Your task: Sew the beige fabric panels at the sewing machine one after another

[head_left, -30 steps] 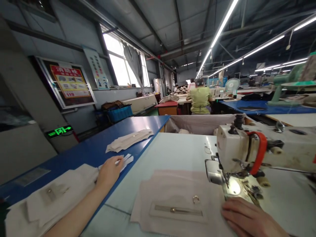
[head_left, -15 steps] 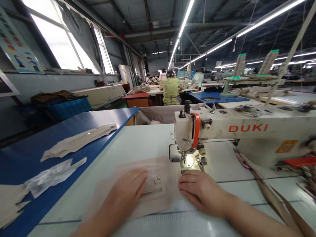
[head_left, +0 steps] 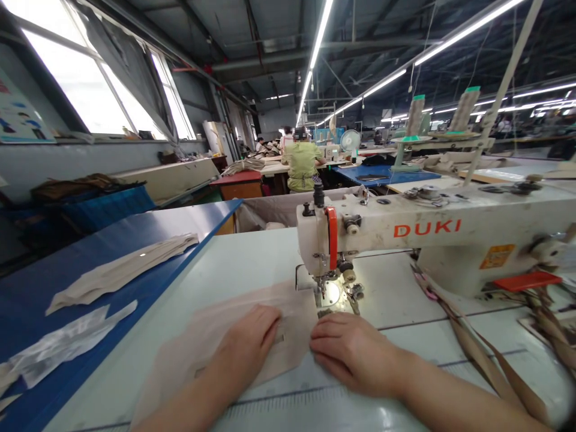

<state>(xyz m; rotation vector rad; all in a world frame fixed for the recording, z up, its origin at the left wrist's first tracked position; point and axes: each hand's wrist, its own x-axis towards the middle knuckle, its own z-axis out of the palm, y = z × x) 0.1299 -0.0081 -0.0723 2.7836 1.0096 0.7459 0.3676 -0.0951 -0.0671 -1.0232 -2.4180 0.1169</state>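
Observation:
A thin, pale pinkish piece of material (head_left: 216, 330), slightly see-through, lies on the light table in front of the sewing machine. A small rectangular slot shows in it beside my left fingers. My left hand (head_left: 249, 339) rests flat on top of the piece, fingers close together. At the right edge of the piece, my right hand (head_left: 348, 351) is closed, with its fingertips on that edge and the thumb tucked in. Just beyond the right hand are the presser foot and lit needle plate (head_left: 332, 294) of the white DUKI sewing machine (head_left: 378, 225).
On the blue table (head_left: 148, 264) at left lie a stack of beige fabric strips (head_left: 130, 267) and clear plastic pieces (head_left: 67, 342). Brown straps (head_left: 468, 336) hang at right. Thread cones (head_left: 414, 117) stand behind the machine. A person in a yellow-green top (head_left: 301, 165) sits ahead.
The view has shifted right. The piece has turned or slid under my hands; the small metal ring seen on it is now out of sight. My left hand is nearer the right one.

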